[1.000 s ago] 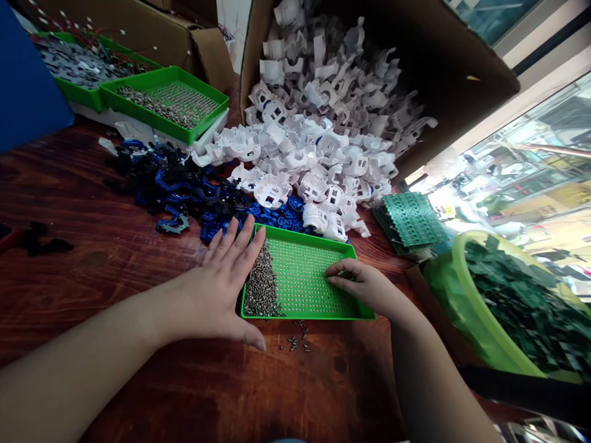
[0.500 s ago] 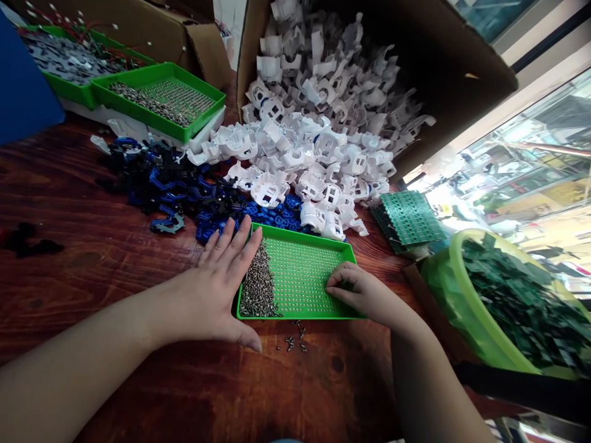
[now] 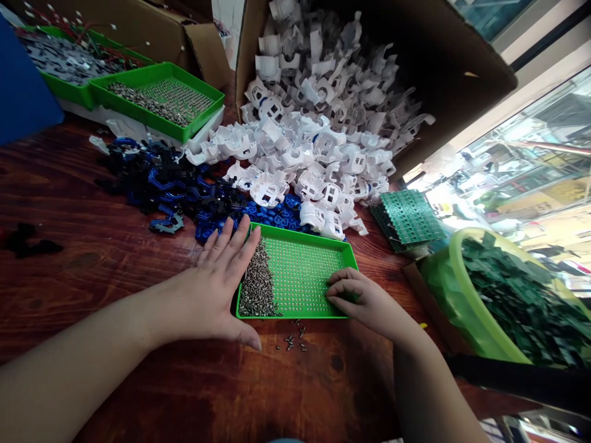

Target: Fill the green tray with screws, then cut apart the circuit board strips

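A green tray (image 3: 307,231) with a grid of small holes lies on the wooden table. Loose screws (image 3: 257,289) are heaped along its left end, and shiny dots fill the grid over the rest. My left hand (image 3: 207,295) is spread with fingers apart, its fingertips over the tray's left rim. Inside the right end of the tray, my right hand (image 3: 357,298) has thumb and fingers pinched together low over the grid. Whatever sits between those fingertips is too small to make out. A few stray screws (image 3: 290,340) lie on the table in front of the tray.
White plastic shells (image 3: 295,147) spill from a tipped cardboard box (image 3: 462,67) behind the tray. Blue and black parts (image 3: 170,184) are piled at back left, near a second green tray (image 3: 184,132). Green boards (image 3: 409,215) and a yellow-green basket (image 3: 457,271) stand at right.
My right hand has shifted very slightly down inside the tray, still pinched. My left hand stays spread at the tray's left end.
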The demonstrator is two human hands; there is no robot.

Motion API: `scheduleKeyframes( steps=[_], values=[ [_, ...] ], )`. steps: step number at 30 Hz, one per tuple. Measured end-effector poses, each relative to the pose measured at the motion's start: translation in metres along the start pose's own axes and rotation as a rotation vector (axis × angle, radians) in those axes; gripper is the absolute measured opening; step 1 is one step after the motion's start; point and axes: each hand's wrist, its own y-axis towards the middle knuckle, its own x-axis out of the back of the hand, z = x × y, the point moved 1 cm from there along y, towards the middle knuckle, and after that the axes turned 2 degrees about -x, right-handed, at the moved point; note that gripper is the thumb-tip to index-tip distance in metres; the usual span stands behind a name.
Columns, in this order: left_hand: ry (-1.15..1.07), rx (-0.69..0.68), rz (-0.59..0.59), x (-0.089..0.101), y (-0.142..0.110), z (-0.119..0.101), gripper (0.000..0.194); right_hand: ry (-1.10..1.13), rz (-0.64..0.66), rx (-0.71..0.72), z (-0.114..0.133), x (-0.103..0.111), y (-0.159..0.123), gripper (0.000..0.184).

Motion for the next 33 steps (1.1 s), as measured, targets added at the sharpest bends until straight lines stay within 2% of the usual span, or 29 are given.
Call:
scheduleKeyframes(
  steps=[7, 13, 18, 25, 33],
  values=[
    [-0.012, 0.002, 0.013, 0.001, 0.0, -0.001, 0.127, 0.086, -0.039, -0.037, 0.004, 0.006, -0.001, 0.009],
    [-0.012, 0.011, -0.002, 0.0, 0.0, 0.0, 0.129, 0.116, 0.2, 0.123, 0.028, -0.001, 0.027, 0.005],
    [-0.02, -0.008, -0.023, 0.001, 0.0, 0.0, 0.13, 0.103, 0.288, 0.2, 0.04, -0.008, 0.045, 0.01],
    [-0.01, -0.001, -0.03, 0.001, 0.0, -0.001, 0.129, 0.041, 0.279, 0.263, 0.053, -0.017, 0.059, 0.015],
    [-0.012, 0.005, -0.026, 0.0, -0.001, -0.001, 0.129, -0.031, 0.316, 0.313, 0.062, -0.018, 0.059, 0.007]
  ],
)
